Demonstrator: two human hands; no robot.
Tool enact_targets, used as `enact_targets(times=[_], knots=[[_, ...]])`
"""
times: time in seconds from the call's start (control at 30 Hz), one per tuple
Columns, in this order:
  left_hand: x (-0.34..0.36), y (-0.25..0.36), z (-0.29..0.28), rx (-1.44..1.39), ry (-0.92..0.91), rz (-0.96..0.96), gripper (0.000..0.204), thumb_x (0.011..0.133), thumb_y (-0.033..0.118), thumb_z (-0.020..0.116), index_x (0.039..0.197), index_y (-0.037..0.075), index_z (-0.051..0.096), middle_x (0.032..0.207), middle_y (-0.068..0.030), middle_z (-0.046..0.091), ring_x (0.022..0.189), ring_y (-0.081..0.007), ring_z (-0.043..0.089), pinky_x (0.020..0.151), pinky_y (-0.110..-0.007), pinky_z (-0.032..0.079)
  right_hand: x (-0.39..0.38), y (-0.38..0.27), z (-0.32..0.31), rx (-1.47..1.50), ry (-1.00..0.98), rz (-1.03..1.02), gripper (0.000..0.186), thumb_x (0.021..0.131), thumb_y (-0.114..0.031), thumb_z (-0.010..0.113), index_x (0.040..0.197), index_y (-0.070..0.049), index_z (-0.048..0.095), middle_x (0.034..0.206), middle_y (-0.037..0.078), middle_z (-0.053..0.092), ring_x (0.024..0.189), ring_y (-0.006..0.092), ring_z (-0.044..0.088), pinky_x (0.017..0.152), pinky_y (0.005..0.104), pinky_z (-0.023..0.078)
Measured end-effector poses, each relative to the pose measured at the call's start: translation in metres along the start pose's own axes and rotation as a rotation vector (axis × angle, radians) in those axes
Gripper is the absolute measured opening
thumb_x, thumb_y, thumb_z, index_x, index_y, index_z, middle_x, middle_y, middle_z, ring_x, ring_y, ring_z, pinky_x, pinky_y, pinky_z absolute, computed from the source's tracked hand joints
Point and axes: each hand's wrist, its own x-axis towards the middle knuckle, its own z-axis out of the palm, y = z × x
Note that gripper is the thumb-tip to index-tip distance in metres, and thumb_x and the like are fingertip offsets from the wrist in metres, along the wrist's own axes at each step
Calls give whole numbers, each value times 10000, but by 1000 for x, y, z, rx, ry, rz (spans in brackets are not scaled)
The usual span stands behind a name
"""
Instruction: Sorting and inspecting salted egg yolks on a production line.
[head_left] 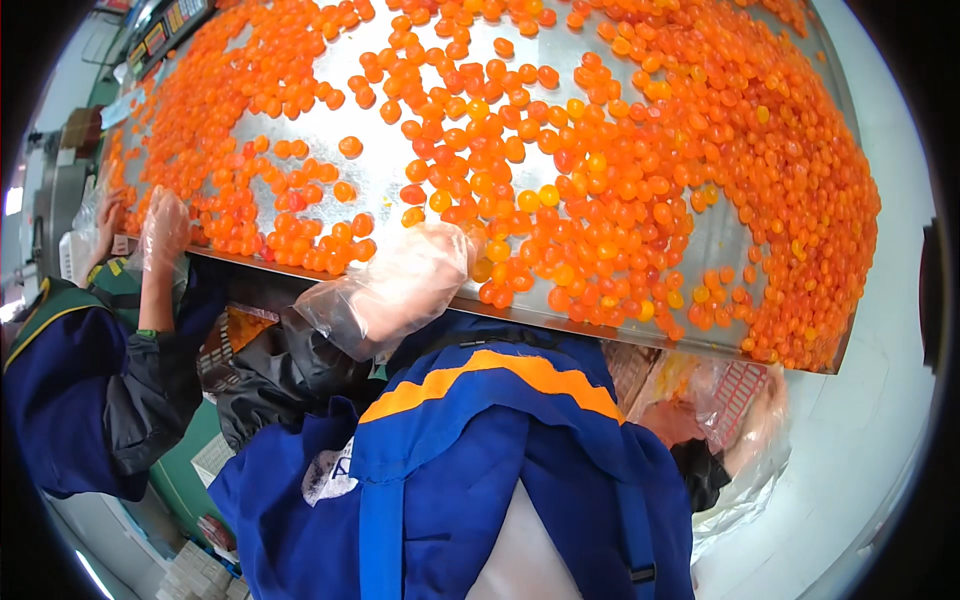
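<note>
Many round, glossy orange balls that look like egg yolks (590, 235) lie spread over a metal table (395, 185). At the table's near edge, my left hand (415, 275), in a clear plastic glove, rests among them. Its fingers are bent down, with the tips hidden beside several yolks. Low on the right, below the table's corner, my right hand (762, 415) is also in a clear glove. It is closed around a red plastic lattice basket (738, 392), which the table edge and my clothing partly hide.
Left of me, a co-worker's gloved hand (165, 230) is on the yolks at the same edge. Another basket (240, 328) with orange contents sits under that edge, between us. A scale with a display (160, 38) stands at the far left. Pale floor (850, 450) lies to the right.
</note>
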Motion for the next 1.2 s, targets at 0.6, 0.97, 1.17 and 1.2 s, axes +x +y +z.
enact_targets(times=[0.6,0.97,1.17,1.2], knots=[[89,32,30,112,128,78,871,908,514,648,1571,65,304,1619,-230,284,1512,-372,262,1235,-514,190,47,-193,287,-695,-316,-1060,649,975,-403,579,1479,-17,442,1563,159,417,1440,321,396,1156,511,332],[107,23,0,3,443,92,475,928,249,652,1325,10,552,1319,-239,571,1207,-412,558,971,-495,479,44,-190,292,-878,-324,-1042,745,979,-509,535,1576,-118,320,1636,151,294,1489,340,313,1162,608,274],[145,39,8,121,278,246,256,798,60,616,1052,27,623,812,-178,600,771,-367,636,642,-476,507,45,-193,295,-910,-343,-1043,722,985,-481,533,1580,-134,316,1636,163,295,1496,329,309,1166,610,268],[150,40,13,152,240,264,264,788,56,615,1050,27,623,813,-182,601,774,-367,636,651,-476,508,46,-193,294,-905,-350,-1033,712,989,-471,528,1580,-135,316,1637,165,294,1497,328,308,1166,610,267]])
